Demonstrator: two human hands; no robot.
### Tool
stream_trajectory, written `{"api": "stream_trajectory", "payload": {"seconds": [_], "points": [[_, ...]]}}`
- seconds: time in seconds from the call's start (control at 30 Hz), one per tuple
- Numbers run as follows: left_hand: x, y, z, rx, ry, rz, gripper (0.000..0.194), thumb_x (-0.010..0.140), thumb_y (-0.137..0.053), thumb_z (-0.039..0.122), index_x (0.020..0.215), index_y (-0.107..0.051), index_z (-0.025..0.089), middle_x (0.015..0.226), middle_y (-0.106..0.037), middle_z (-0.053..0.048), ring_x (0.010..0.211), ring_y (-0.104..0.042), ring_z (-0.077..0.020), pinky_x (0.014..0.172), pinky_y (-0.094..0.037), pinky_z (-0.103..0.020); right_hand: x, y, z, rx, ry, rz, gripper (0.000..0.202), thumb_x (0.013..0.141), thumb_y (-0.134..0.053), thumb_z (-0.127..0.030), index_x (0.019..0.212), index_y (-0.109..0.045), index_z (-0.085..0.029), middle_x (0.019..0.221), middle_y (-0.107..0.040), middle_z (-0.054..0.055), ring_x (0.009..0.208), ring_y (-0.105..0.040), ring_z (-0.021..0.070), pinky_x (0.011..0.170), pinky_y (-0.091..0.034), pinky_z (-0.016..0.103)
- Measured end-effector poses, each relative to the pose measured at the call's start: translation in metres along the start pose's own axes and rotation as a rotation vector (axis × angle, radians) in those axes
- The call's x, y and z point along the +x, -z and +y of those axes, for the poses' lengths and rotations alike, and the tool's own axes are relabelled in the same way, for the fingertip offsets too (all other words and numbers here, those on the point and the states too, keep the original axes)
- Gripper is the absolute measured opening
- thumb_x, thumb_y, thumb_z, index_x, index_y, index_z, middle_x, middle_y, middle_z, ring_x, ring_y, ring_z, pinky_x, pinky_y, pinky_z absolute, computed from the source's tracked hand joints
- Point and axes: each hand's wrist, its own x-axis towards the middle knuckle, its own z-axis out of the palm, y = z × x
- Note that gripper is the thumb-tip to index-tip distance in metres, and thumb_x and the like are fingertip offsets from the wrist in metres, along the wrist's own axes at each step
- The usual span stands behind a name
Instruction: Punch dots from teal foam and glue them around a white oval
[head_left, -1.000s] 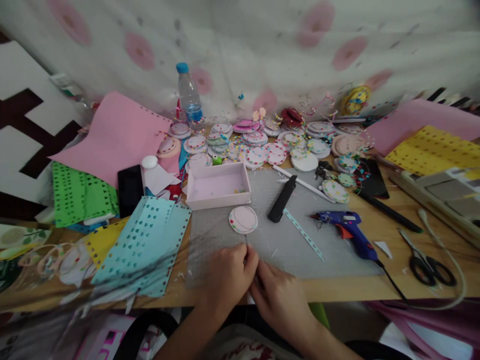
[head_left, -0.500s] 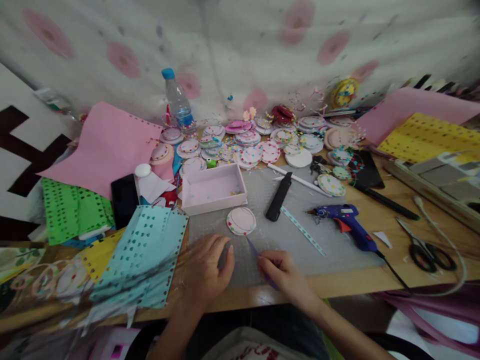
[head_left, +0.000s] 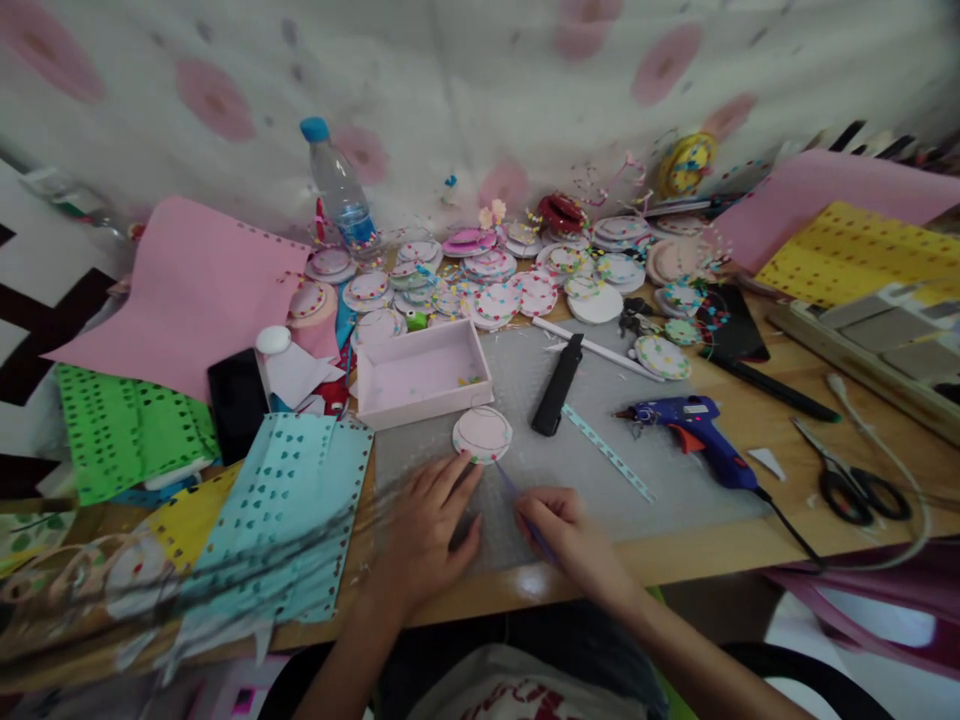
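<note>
A small round paper disc lies on the grey cutting mat, with coloured dots along its lower rim and a thin ring or wire loop on top. My left hand is open, palm down, its fingers stretched forward and a fingertip at the disc's lower left edge. Between the closed fingers of my right hand is a thin purple stick. Its tip points at the disc's lower edge; whether it touches a dot is too small to tell. Just beyond the disc stands a shallow pale pink box with a few tiny coloured bits inside.
A black utility knife and a punched light-blue strip lie right of the disc. Farther right are a blue glue gun and scissors. Decorated discs crowd the back near a bottle. Punched blue sheets lie left.
My left hand has moved forward, and a fingertip now reaches the disc's edge. My right hand stays closed on the purple stick, its tip slightly nearer the disc. The view has shifted a little.
</note>
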Motion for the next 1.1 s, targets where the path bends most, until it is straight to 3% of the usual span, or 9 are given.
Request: {"api": "stream_trajectory", "payload": {"seconds": [0.87, 1.1], "points": [[0.0012, 0.0010, 0.0011, -0.024, 0.035, 0.015, 0.049, 0.082, -0.053, 0.023, 0.130, -0.048, 0.015, 0.139, -0.047, -0.012, 0.125, -0.044, -0.0278, 0.105, -0.033, -0.048, 0.0024, 0.0012, -0.0044, -0.078, 0.045, 0.065, 0.029, 0.069, -0.038, -0.035, 0.044, -0.036, -0.020, 0.044, -0.028, -0.004, 0.046, -0.027, 0.0086, 0.044, -0.019, 0.023], [0.0002, 0.0001, 0.0008, -0.034, 0.030, 0.026, 0.049, 0.081, -0.053, 0.022, 0.129, -0.049, 0.015, 0.139, -0.047, -0.012, 0.125, -0.043, -0.0277, 0.105, -0.034, -0.047, 0.0012, 0.0030, -0.0031, -0.050, 0.026, 0.055, 0.030, 0.070, -0.038, -0.038, 0.045, -0.039, -0.020, 0.044, -0.033, -0.003, 0.046, -0.031, 0.0096, 0.045, -0.021, 0.024]]}}
